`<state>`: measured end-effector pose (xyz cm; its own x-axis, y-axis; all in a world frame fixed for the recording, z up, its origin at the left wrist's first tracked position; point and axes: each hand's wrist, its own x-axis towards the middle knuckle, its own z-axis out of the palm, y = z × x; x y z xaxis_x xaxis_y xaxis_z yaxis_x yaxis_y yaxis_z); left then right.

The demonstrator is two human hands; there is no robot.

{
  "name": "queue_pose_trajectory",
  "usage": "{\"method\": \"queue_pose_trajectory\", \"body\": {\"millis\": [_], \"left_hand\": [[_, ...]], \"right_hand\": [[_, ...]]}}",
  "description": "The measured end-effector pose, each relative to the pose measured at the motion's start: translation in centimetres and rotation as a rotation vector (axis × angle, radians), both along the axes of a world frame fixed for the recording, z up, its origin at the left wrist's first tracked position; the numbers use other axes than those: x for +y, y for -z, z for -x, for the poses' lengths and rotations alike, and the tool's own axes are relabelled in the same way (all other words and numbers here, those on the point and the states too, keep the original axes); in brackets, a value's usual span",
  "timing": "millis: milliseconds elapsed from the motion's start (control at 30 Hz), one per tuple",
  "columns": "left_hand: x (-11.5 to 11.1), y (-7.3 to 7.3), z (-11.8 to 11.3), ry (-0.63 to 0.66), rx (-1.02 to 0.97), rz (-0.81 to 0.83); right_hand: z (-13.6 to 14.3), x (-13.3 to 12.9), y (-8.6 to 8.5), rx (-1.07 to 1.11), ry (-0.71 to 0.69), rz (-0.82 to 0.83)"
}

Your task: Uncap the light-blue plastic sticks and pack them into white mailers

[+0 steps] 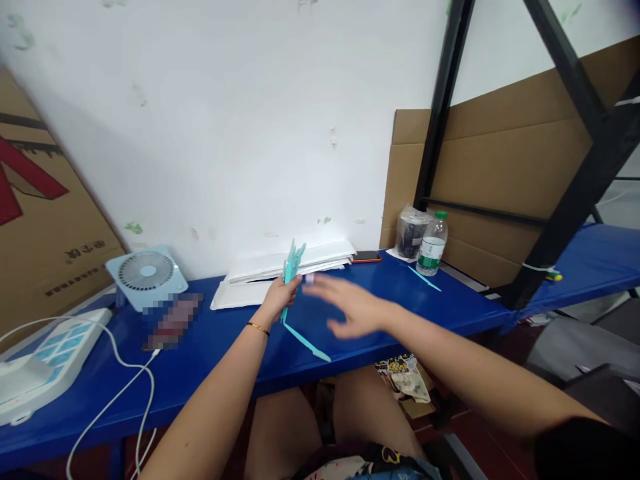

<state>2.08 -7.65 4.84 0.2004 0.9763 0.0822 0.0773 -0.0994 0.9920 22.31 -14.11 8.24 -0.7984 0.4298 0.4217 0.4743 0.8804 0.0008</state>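
Note:
My left hand (pixel 280 298) is closed around a bundle of thin teal plastic sticks (pixel 291 263), held upright above the table, their ends fanning out at the top. Just to the right, my right hand (pixel 356 308) hovers with its fingers apart and nothing seen in them; motion smears the fingertips. One loose teal stick (pixel 307 343), wider at one end, lies at the table's front edge below the hands. Another teal stick (pixel 425 279) rests farther right, in front of a bottle. My fingers hide the middle of the bundle.
On the blue table (pixel 220 360), white flat packs (pixel 250 293) lie against the wall. A fan (pixel 147 273), a power strip (pixel 65 360) and a white cable (pixel 117 353) occupy the left. A phone (pixel 367 257), a bagged cup (pixel 411 233) and the bottle (pixel 432 247) stand right, near a black post (pixel 440 100).

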Motion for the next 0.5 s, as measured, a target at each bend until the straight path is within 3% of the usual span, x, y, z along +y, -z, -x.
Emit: {"method": "queue_pose_trajectory", "body": {"millis": [67,133,233,333,433,500], "left_hand": [[0.0,-0.1,1.5,0.021,-0.041,-0.004],[0.0,0.0,2.3,0.034,-0.062,-0.018],[-0.2,0.8,2.3,0.041,-0.039,-0.052],[-0.8,1.5,1.3,0.089,0.003,-0.064],[-1.5,1.9,-0.3,0.188,0.004,-0.070],[-1.9,2.2,-1.5,0.237,-0.003,-0.100]], "right_hand": [[-0.5,-1.9,3.7,-0.103,-0.140,0.185],[-0.6,-3.2,7.3,-0.102,-0.183,0.288],[-0.6,-3.9,9.8,0.022,-0.183,0.290],[-0.9,-2.8,8.1,0.211,-0.098,0.292],[-1.3,-0.3,4.1,0.513,0.150,0.380],[-1.2,1.5,1.7,0.632,0.222,0.443]]}}
